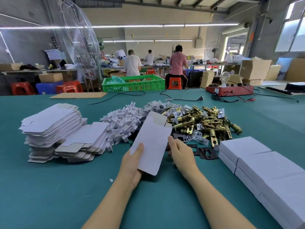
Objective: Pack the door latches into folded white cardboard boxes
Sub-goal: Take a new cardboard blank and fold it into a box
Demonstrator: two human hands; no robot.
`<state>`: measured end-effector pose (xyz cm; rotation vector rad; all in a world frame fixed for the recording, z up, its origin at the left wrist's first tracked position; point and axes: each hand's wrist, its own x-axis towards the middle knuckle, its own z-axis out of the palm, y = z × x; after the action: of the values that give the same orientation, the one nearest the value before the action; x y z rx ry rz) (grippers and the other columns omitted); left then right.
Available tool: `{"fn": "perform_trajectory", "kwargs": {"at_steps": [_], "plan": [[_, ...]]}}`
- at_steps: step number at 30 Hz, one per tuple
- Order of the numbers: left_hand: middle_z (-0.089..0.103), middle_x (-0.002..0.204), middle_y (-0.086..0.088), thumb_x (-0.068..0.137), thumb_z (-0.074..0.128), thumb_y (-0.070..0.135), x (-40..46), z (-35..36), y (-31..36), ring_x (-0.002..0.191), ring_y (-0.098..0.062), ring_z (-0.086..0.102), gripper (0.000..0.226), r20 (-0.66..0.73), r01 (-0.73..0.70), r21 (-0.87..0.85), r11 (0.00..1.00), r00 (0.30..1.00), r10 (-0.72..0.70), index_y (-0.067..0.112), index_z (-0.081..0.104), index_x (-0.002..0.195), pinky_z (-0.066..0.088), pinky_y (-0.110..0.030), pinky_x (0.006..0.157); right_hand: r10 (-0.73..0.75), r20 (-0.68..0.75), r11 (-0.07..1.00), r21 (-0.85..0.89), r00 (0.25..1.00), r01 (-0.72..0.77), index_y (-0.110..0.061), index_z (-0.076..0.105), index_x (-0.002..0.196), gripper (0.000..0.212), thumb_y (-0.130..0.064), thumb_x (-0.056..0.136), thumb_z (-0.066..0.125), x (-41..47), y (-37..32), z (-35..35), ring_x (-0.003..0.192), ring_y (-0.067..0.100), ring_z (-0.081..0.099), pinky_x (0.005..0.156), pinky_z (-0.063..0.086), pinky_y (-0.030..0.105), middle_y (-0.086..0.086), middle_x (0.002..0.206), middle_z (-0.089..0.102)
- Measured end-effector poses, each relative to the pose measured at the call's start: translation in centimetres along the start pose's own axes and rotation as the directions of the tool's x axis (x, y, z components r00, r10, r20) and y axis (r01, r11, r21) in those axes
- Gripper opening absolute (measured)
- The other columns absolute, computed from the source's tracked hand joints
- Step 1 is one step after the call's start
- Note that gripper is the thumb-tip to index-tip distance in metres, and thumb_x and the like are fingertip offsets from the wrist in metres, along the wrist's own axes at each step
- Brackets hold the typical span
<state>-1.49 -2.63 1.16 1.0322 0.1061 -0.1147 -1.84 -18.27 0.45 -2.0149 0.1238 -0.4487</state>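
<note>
My left hand (132, 164) grips the near end of a flat white cardboard box blank (151, 142), thumb on top, holding it tilted above the green table (66, 187). My right hand (181, 154) is at the blank's right edge, fingers curled under it; what they hold is hidden. Behind lies a pile of brass door latches (201, 124). Black plates (204, 152) lie just right of my right hand. Flat box blanks (49, 128) are stacked at the left. Closed white boxes (264, 167) are stacked at the right.
A heap of white cardboard inserts (122, 123) and bagged parts (158, 106) sits behind the blank. Black cables (181, 96), a red test board with a bulb (229, 90) and a cardboard sheet (79, 95) lie at the table's far side. People work in the background.
</note>
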Motion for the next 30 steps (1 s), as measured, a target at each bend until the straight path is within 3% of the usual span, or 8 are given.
{"fn": "perform_trajectory", "kwargs": {"at_steps": [5, 9, 12, 14, 16, 20, 24, 30], "plan": [[0.076, 0.104, -0.003, 0.091, 0.06, 0.027, -0.8, -0.3, 0.2, 0.09, -0.019, 0.074, 0.024, 0.111, -0.116, 0.074, 0.99, 0.988, 0.108, 0.016, 0.064, 0.113, 0.059, -0.03, 0.065, -0.068, 0.032, 0.991, 0.121, 0.997, 0.063, -0.021, 0.055, 0.094, 0.014, -0.035, 0.094, 0.057, -0.6, -0.4, 0.7, 0.068, 0.014, 0.056, 0.064, 0.05, 0.039, 0.001, 0.083, 0.063], [0.076, 0.103, 0.003, 0.1, 0.051, 0.026, -1.2, 0.3, -0.5, 0.092, -0.016, 0.073, 0.018, 0.133, -0.207, 0.207, 0.956, 0.974, 0.182, 0.027, 0.064, 0.113, 0.059, -0.035, 0.074, 0.024, 0.016, 0.944, 0.329, 1.0, -0.028, -0.022, 0.048, 0.115, 0.029, -0.022, 0.091, 0.064, -1.0, -1.0, 1.4, 0.075, 0.021, 0.064, 0.06, 0.048, 0.028, 0.003, 0.086, 0.065], [0.077, 0.099, 0.002, 0.097, 0.058, 0.018, -1.2, 0.1, -0.5, 0.089, -0.016, 0.072, 0.014, 0.15, -0.256, 0.282, 0.925, 0.964, 0.221, 0.024, 0.067, 0.106, 0.058, -0.035, 0.078, 0.016, -0.015, 0.925, 0.379, 1.0, -0.009, -0.029, 0.048, 0.115, 0.031, -0.016, 0.091, 0.062, -0.9, -0.9, 1.4, 0.078, 0.017, 0.061, 0.068, 0.049, 0.024, 0.006, 0.087, 0.065], [0.077, 0.093, 0.004, 0.093, 0.064, 0.011, -1.3, -0.2, -0.5, 0.085, -0.013, 0.07, 0.015, 0.161, -0.329, 0.354, 0.876, 0.944, 0.289, 0.023, 0.07, 0.1, 0.056, -0.025, 0.072, -0.042, -0.064, 0.952, 0.301, 0.997, 0.06, -0.042, 0.043, 0.11, 0.038, -0.017, 0.09, 0.064, -0.9, -1.0, 1.0, 0.073, 0.002, 0.058, 0.065, 0.048, 0.016, 0.0, 0.091, 0.063], [0.077, 0.088, 0.007, 0.092, 0.065, 0.007, -1.3, -0.3, -0.5, 0.08, -0.008, 0.07, 0.019, 0.176, -0.384, 0.397, 0.834, 0.923, 0.342, 0.025, 0.071, 0.095, 0.053, -0.017, 0.066, -0.15, -0.145, 0.979, 0.115, 0.978, 0.167, -0.044, 0.039, 0.122, 0.048, -0.027, 0.087, 0.067, -1.0, -1.3, 0.5, 0.083, -0.001, 0.056, 0.071, 0.048, 0.019, -0.006, 0.104, 0.058], [0.073, 0.08, -0.001, 0.093, 0.062, 0.003, -1.6, 0.0, -0.7, 0.073, -0.008, 0.062, 0.029, 0.278, -0.496, 0.478, 0.725, 0.868, 0.411, 0.029, 0.073, 0.088, 0.049, -0.022, 0.066, -0.578, -0.247, 0.78, -0.45, 0.778, 0.436, -0.019, 0.039, 0.14, 0.066, -0.052, 0.085, 0.058, -0.9, -2.0, -0.6, 0.123, 0.022, 0.045, 0.099, 0.037, 0.038, 0.007, 0.136, 0.046], [0.071, 0.083, -0.005, 0.091, 0.063, 0.006, -2.1, 0.3, -1.2, 0.072, -0.005, 0.055, 0.043, 0.391, -0.605, 0.507, 0.615, 0.796, 0.462, 0.048, 0.071, 0.088, 0.049, -0.027, 0.068, -0.624, -0.305, 0.768, -0.409, 0.72, 0.493, -0.004, 0.052, 0.125, 0.065, -0.055, 0.084, 0.055, -1.3, -3.1, -1.3, 0.113, 0.024, 0.051, 0.097, 0.042, 0.04, 0.008, 0.121, 0.055], [0.07, 0.089, 0.025, 0.089, 0.068, 0.006, -2.2, 0.1, -0.9, 0.08, 0.004, 0.063, 0.049, 0.404, -0.692, 0.542, 0.476, 0.712, 0.574, 0.054, 0.066, 0.09, 0.048, -0.014, 0.072, -0.577, -0.411, 0.813, -0.206, 0.706, 0.544, -0.005, 0.052, 0.097, 0.054, -0.055, 0.08, 0.06, -1.3, -3.9, -3.1, 0.079, 0.02, 0.048, 0.07, 0.043, 0.03, -0.001, 0.087, 0.049]]}}
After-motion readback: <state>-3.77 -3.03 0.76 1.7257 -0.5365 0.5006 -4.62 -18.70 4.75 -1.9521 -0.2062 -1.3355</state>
